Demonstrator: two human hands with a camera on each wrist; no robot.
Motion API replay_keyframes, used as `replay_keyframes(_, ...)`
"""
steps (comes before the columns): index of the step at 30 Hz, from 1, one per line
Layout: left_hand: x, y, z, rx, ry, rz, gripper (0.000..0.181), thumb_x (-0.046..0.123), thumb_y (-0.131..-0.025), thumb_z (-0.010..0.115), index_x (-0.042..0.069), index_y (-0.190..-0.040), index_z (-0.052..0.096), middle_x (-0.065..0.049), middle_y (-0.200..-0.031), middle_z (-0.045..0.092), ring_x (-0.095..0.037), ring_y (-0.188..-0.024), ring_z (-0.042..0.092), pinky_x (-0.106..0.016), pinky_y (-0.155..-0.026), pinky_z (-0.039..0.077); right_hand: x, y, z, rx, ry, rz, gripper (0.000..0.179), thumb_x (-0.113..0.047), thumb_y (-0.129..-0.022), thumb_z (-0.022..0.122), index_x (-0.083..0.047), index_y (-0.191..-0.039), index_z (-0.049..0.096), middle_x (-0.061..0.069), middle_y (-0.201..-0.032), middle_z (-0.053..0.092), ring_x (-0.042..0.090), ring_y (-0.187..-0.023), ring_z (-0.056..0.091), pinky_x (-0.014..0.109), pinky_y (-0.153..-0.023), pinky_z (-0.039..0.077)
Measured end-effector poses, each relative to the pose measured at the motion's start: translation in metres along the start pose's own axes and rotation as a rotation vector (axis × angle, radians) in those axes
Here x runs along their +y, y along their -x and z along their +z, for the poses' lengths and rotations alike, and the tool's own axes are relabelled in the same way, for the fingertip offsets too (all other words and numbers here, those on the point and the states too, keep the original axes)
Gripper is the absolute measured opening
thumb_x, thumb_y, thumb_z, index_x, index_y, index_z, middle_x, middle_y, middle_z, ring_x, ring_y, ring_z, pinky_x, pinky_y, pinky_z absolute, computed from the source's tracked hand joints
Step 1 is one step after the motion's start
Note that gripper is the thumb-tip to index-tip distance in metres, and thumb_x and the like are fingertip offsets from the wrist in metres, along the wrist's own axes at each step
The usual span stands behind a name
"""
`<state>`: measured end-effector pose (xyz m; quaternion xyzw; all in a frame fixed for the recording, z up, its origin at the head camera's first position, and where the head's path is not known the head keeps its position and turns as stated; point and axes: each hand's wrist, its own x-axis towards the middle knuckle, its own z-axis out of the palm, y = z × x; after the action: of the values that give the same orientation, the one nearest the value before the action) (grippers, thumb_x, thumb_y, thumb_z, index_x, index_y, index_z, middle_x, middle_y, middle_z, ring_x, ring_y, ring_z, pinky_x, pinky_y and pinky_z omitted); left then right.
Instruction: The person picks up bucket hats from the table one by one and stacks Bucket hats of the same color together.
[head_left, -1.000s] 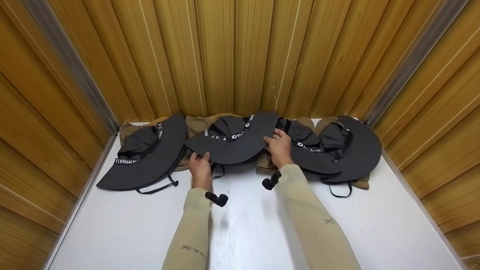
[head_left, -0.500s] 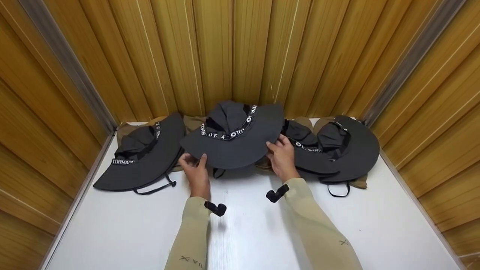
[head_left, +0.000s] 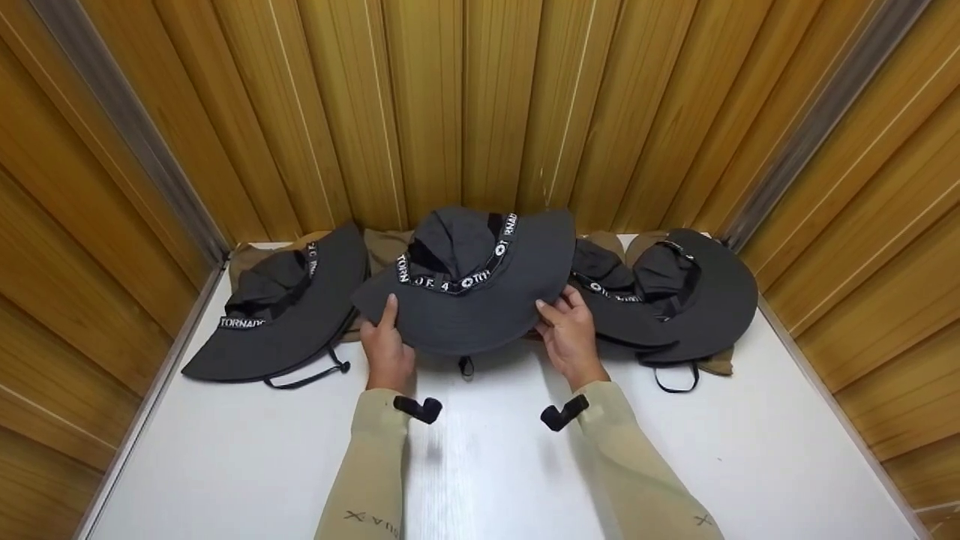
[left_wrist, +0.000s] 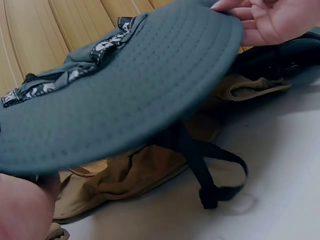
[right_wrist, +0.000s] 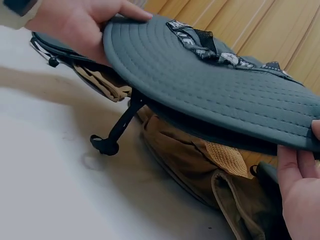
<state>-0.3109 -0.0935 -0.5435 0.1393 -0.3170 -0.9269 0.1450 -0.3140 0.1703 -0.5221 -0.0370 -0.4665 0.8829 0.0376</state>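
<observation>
Both hands hold a dark grey wide-brimmed bucket hat point(head_left: 465, 322) by its brim, raised in front of the row. It shows its underside, with a lettered inner band and the crown hollow behind. My left hand point(head_left: 388, 351) pinches the brim's near left part, thumb on top, fingers hidden beneath. The right hand point(head_left: 571, 335) grips the right edge in the same way. In the left wrist view a black chin strap point(left_wrist: 200, 170) dangles below the stitched brim. Brown cloth hats point(right_wrist: 170, 150) lie on the white surface under it.
A similar dark hat point(head_left: 300, 322) lies at the left, its cord on the white tabletop point(head_left: 480, 465). Two more dark hats overlap at the right, the outer hat point(head_left: 724, 300) on brown fabric. Wood-look panels point(head_left: 495, 112) enclose the back and sides.
The middle hat has risen off the pile and come nearer to the person, tilting so more of its crown shows. The left hand has moved its thumb onto the brim. Neighbouring hats stay put.
</observation>
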Motion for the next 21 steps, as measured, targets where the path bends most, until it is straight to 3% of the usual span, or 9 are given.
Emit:
replay_keyframes(3, 0.006, 0.002, 0.002, -0.05, 0.013, 0.001, 0.053, 0.016, -0.106, 0.057, 0.009, -0.155, 0.037, -0.011, -0.156, 0.048, -0.024, -0.143, 0.049, -0.031, -0.113, 0.047, -0.002, 0.004, -0.002, -0.008, 0.021, -0.003, 0.047, 0.015, -0.095, 0.058, -0.007, -0.135, 0.047, 0.008, -0.128, 0.064, 0.017, -0.106, 0.069, 0.032, -0.086, 0.059)
replay_keyframes(7, 0.013, 0.006, 0.006, -0.104, -0.007, 0.053, 0.052, 0.015, -0.107, 0.055, 0.009, -0.155, 0.037, -0.011, -0.155, 0.048, -0.022, -0.142, 0.05, -0.03, -0.113, 0.047, -0.008, 0.007, -0.005, 0.004, 0.075, -0.027, 0.044, 0.015, -0.092, 0.064, -0.006, -0.129, 0.052, 0.005, -0.118, 0.067, 0.015, -0.099, 0.068, 0.028, -0.082, 0.057)
replay_keyframes(12, 0.023, 0.011, 0.013, -0.153, -0.05, 0.089, 0.05, 0.014, -0.107, 0.053, 0.009, -0.154, 0.037, -0.011, -0.151, 0.051, -0.02, -0.136, 0.055, -0.031, -0.113, 0.047, -0.019, 0.005, -0.01, 0.023, 0.197, -0.081, 0.038, 0.007, -0.091, 0.071, -0.002, -0.124, 0.055, 0.005, -0.114, 0.061, 0.015, -0.1, 0.063, 0.025, -0.084, 0.055)
replay_keyframes(17, 0.035, 0.018, 0.02, -0.221, -0.091, 0.107, 0.05, 0.013, -0.106, 0.055, 0.009, -0.153, 0.036, -0.009, -0.147, 0.054, -0.016, -0.131, 0.059, -0.03, -0.113, 0.047, -0.038, 0.0, -0.017, 0.057, 0.221, -0.075, 0.051, -0.006, -0.094, 0.073, -0.009, -0.138, 0.045, 0.004, -0.126, 0.053, 0.014, -0.111, 0.057, 0.026, -0.093, 0.051)
replay_keyframes(21, 0.042, 0.024, 0.022, -0.316, -0.129, 0.101, 0.049, 0.012, -0.107, 0.052, 0.009, -0.153, 0.034, -0.012, -0.146, 0.052, -0.016, -0.131, 0.06, -0.033, -0.113, 0.047, -0.057, -0.007, -0.025, 0.047, 0.144, -0.042, 0.067, -0.009, -0.099, 0.067, -0.017, -0.153, 0.029, 0.008, -0.141, 0.045, 0.017, -0.125, 0.05, 0.033, -0.107, 0.042)
